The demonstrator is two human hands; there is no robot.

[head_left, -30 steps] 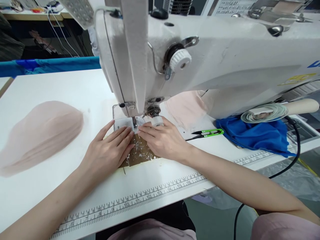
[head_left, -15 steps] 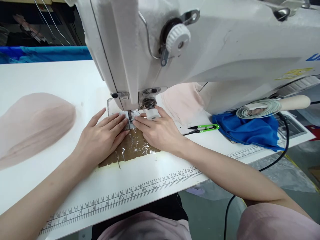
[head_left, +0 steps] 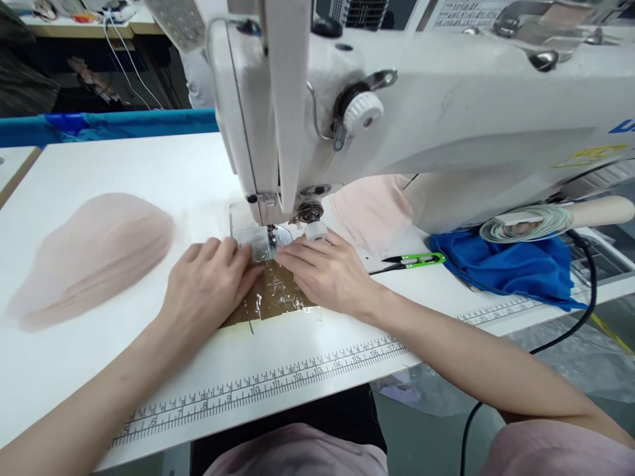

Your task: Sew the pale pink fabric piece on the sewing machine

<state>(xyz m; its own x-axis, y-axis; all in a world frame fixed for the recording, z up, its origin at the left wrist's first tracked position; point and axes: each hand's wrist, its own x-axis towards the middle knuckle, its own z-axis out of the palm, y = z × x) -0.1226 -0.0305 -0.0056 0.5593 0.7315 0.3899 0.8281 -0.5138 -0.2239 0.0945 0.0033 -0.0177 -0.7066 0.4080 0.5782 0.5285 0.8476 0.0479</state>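
Observation:
My left hand [head_left: 211, 281] is just left of the presser foot [head_left: 272, 237], its fingers curled in and thumb pointing toward the needle area. What its fingertips hold, if anything, is hidden. My right hand [head_left: 332, 271] lies to the right of the foot, fingers stretched and resting on the machine bed by a small white knob [head_left: 316, 231]. A pale, see-through piece [head_left: 258, 243] shows between the left fingers and the foot; its kind is unclear. Below the hands, a brown board under shiny clear tape [head_left: 272, 291] covers part of the table.
The white sewing machine [head_left: 446, 112] arches over my hands. Sheer pink fabric [head_left: 99, 258] lies at left, with more pink fabric [head_left: 372, 205] behind the needle. Green thread snips [head_left: 411, 261], blue cloth [head_left: 510, 264] and a coiled cord [head_left: 520, 225] sit right. A ruler strip [head_left: 268, 387] runs along the front edge.
My left fingers, flat beside the foot before, have curled and drawn back slightly. The right hand stays about where it was by the foot. The whole view has shifted with my head.

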